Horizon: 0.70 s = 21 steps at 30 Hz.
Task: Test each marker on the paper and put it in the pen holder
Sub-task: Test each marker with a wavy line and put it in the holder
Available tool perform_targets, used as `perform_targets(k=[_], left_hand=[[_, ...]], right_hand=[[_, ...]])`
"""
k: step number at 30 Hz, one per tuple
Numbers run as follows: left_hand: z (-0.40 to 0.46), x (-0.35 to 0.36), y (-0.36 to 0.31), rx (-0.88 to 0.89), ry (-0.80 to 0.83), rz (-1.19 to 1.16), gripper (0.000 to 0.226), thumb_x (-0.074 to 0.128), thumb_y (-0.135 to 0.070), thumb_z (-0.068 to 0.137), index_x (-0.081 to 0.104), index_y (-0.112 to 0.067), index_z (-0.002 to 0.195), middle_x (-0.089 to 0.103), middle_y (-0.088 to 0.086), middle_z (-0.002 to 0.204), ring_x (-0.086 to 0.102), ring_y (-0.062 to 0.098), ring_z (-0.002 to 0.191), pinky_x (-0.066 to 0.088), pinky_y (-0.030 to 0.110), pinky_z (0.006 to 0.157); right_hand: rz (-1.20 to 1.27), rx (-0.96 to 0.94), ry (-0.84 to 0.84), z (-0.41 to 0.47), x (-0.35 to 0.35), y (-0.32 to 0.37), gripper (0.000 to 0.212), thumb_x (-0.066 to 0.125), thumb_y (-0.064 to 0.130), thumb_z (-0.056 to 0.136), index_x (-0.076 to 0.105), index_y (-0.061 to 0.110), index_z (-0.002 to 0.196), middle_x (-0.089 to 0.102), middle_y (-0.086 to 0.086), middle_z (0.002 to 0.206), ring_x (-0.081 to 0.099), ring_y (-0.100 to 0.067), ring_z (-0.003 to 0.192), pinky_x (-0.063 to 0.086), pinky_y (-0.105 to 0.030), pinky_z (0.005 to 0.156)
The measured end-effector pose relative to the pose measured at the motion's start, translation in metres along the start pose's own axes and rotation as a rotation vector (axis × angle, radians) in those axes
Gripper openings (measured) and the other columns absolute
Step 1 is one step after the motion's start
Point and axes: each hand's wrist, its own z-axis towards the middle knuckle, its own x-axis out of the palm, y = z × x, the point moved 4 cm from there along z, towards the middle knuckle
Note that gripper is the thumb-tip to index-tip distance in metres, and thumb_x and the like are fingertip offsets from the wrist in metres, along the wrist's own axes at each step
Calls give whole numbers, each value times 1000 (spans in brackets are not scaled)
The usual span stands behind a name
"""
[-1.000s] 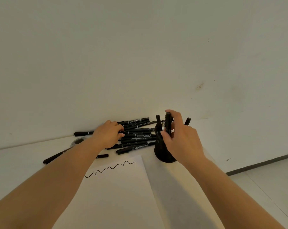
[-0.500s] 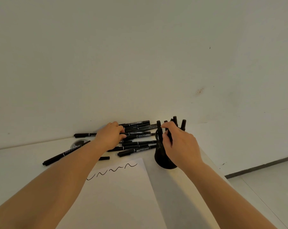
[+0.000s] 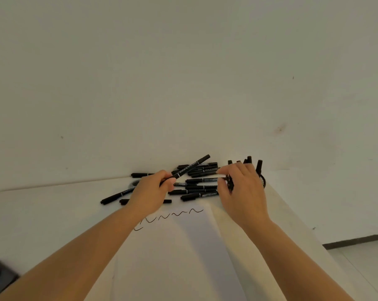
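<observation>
On a white table [image 3: 42, 213] against a bare wall [image 3: 183, 72], the left hand [image 3: 150, 192] pinches a marker [image 3: 191, 167] (right hand [image 3: 241, 187] spread).

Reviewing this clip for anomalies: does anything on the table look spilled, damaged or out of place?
Nothing stands out. Untested markers lie in a loose pile by the wall; the left hand grips one marker, and squiggles mark the paper.

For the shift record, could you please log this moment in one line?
left hand: grips marker | right hand: open by pen holder | paper: squiggles
</observation>
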Motion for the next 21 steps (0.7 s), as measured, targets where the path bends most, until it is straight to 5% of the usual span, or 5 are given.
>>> perform_targets(k=[4, 8, 14, 21], left_hand=[[-43, -14, -6, 3, -28, -160, 12, 47, -31, 93, 58, -30, 90, 65, -18, 72, 60, 5, 74, 49, 26, 70], [-79, -23, -9, 33, 3, -249, 16, 47, -28, 92, 57, -35, 81, 66, -15, 70, 63, 10, 79, 52, 38, 78], [-116, -27, 4, 26, 94, -304, 22, 44, -29, 94, 58, -34, 78, 63, -19, 62, 59, -3, 61, 43, 8, 56], [-144, -24, 22, -23, 154, -312, 28, 41, -29, 95, 60, -34, 76, 56, -19, 53, 54, -3, 55, 39, 8, 54]], right_hand=[[437, 319, 240, -18, 19, 20, 7, 52, 29, 89, 58, 33, 86, 62, 16, 83, 55, 1, 80, 37, -12, 65], [701, 493, 321, -36, 35, 48, 11, 50, 36, 90, 59, 34, 84, 66, 9, 73, 57, -3, 70, 41, -19, 63], [897, 541, 424, -64, 51, 82, 22, 50, 31, 91, 66, 16, 92, 57, 7, 62, 50, 0, 57, 41, -15, 58], [952, 601, 405, -92, 61, 103, 22, 46, 22, 93, 64, 17, 80, 55, 6, 56, 50, 4, 47, 40, -7, 50]])
